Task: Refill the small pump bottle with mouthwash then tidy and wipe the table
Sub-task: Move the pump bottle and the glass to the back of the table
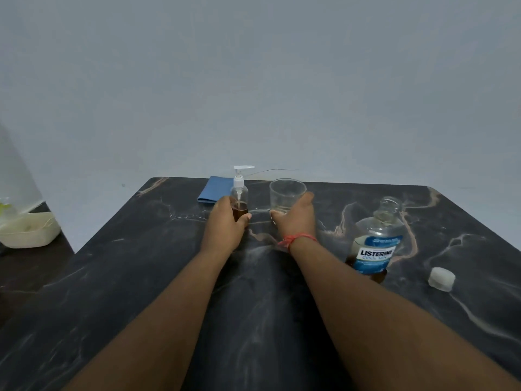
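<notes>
A small clear pump bottle (240,193) with a white pump head stands upright near the far middle of the dark marble table (141,277); brown liquid fills its lower part. My left hand (225,224) grips its base. Right beside it stands a clear, empty-looking cup (287,194), and my right hand (296,218) holds its lower half. A big Listerine mouthwash bottle (375,244) stands uncapped to the right, with a little brown liquid at the bottom. Its white cap (441,278) lies on the table further right.
A folded blue cloth (214,189) lies at the far edge behind the pump bottle. A cream tub (28,231) sits on a lower surface at the left. A grey wall rises right behind the table.
</notes>
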